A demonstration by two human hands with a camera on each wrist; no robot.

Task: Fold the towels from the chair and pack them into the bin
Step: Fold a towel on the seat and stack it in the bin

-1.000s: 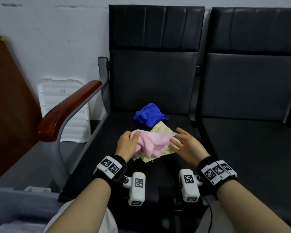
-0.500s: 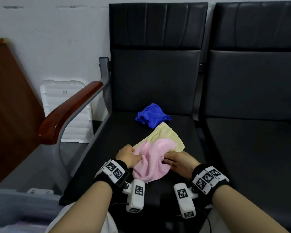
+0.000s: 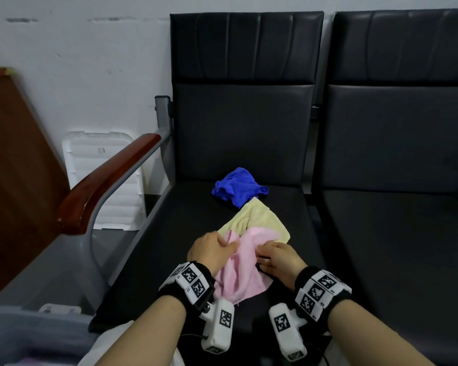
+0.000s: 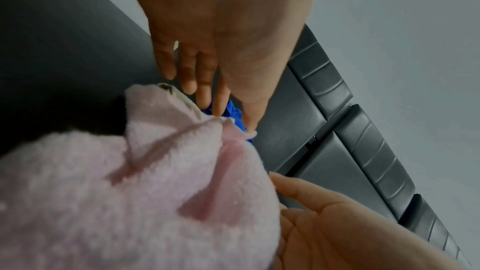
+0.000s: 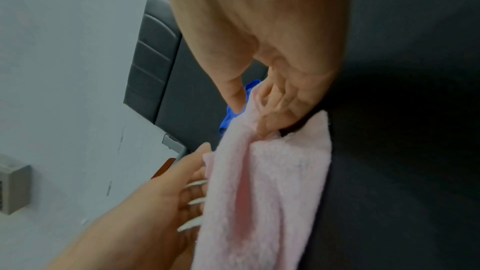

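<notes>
In the head view, a pink towel (image 3: 238, 270) is seen crumpled near the front edge of the black chair seat (image 3: 175, 249), its far part lying over a yellow towel (image 3: 257, 220) spread toward the middle of the seat. A blue towel (image 3: 238, 190) is bunched near the back edge, just touching the yellow one. The left hand (image 3: 213, 250) is laid on the left side of the pink towel, with thumb and fingers closed on a fold of it. The right hand (image 3: 278, 256) is set on the right side, fingers curled down onto the cloth. A wooden armrest (image 3: 103, 186) is seen at the seat's left edge, a white plastic lid (image 3: 101, 178) against the wall behind it, and part of a grey bin (image 3: 24, 336) at the lower left corner.

In the left wrist view, the pink towel (image 4: 130, 192) fills the lower left. The left hand (image 4: 337, 223) is shown at its edge with the thumb against the cloth; whether the fingers are pinched cannot be told here. The right hand (image 4: 221, 28) is seen opposite, fingers nearly straight and close together, tips at the towel's far fold.

In the right wrist view, the pink towel (image 5: 265, 192) is pinched at its top edge by the right hand (image 5: 272, 65), between thumb and curled fingers. The left hand (image 5: 168, 196) is seen below with its fingers tucked behind the towel's side.
</notes>
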